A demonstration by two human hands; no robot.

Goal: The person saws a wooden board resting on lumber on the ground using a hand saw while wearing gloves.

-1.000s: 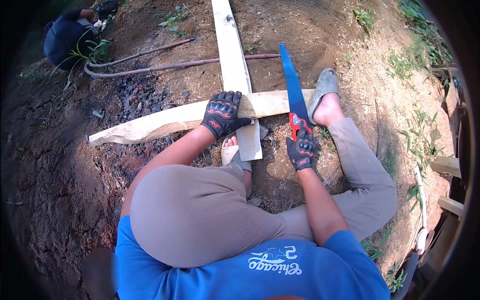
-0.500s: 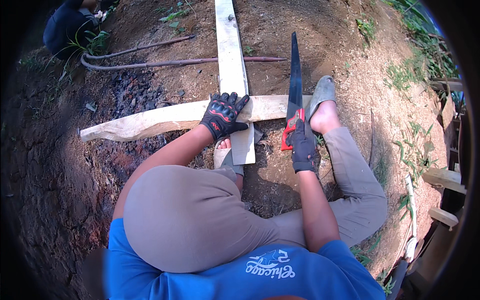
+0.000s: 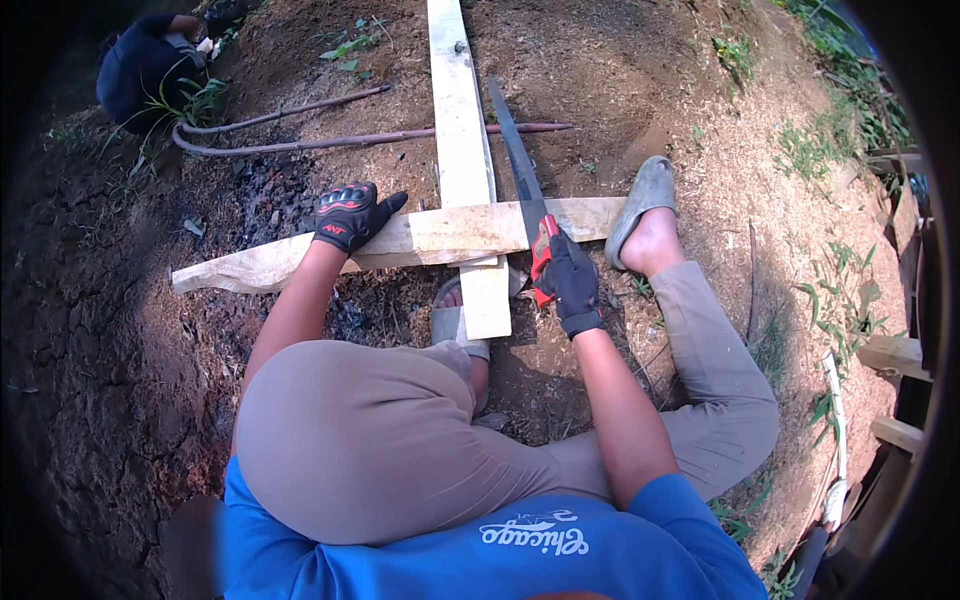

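In the head view, the gloved left hand (image 3: 350, 215) pressed flat and open on the crosswise plank (image 3: 440, 238), which lay over a long board (image 3: 462, 130) on bare dirt. The right hand (image 3: 572, 283) was clenched around the red-handled saw (image 3: 520, 165), its blade across the plank beside the sandalled foot (image 3: 645, 205). With nothing clamping it, the plank could likely twist, binding the blade or throwing it toward that foot.

- My left hand (image 3: 348, 215) is now lying further left on the crosswise plank (image 3: 400, 245), away from the crossing with the long board (image 3: 462, 130).
- My right hand (image 3: 570, 283) is pushing the handsaw (image 3: 520, 165) forward, and the blade is now leaning to the upper left.
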